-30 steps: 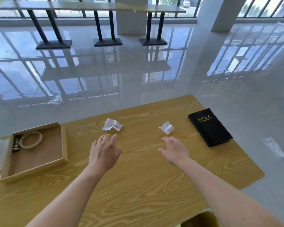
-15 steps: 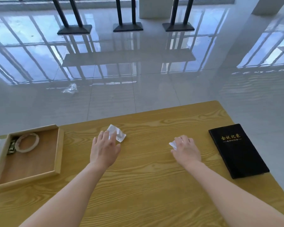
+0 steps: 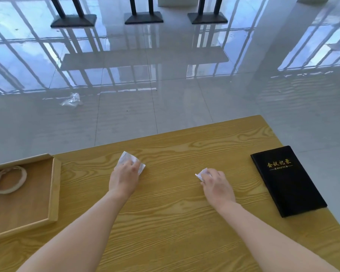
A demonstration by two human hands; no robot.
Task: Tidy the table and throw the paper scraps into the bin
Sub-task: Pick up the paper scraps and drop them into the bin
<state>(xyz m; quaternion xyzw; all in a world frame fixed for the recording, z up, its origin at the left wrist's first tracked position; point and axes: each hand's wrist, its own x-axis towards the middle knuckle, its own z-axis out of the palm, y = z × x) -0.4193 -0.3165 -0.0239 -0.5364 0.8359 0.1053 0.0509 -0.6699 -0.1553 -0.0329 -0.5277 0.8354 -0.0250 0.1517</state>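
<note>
Two crumpled white paper scraps lie on the wooden table (image 3: 175, 222). My left hand (image 3: 124, 178) rests on the larger paper scrap (image 3: 126, 157), fingers curled over its near part; its far corner sticks out beyond my fingertips. My right hand (image 3: 216, 185) has its fingers closed around the smaller paper scrap (image 3: 200, 173), of which only a corner shows at my fingertips. Both scraps are still down at the table surface. No bin is in view.
A shallow wooden tray (image 3: 54, 189) at the left holds a roll of tape (image 3: 9, 182) and a small dark item at its edge. A black notebook (image 3: 287, 181) with gold lettering lies at the right. A clear plastic wrapper (image 3: 72, 100) lies on the glossy floor beyond.
Both hands reached forward from the bare table and came down on the two scraps; fingers have closed over them. The head view tilted down and moved closer.
</note>
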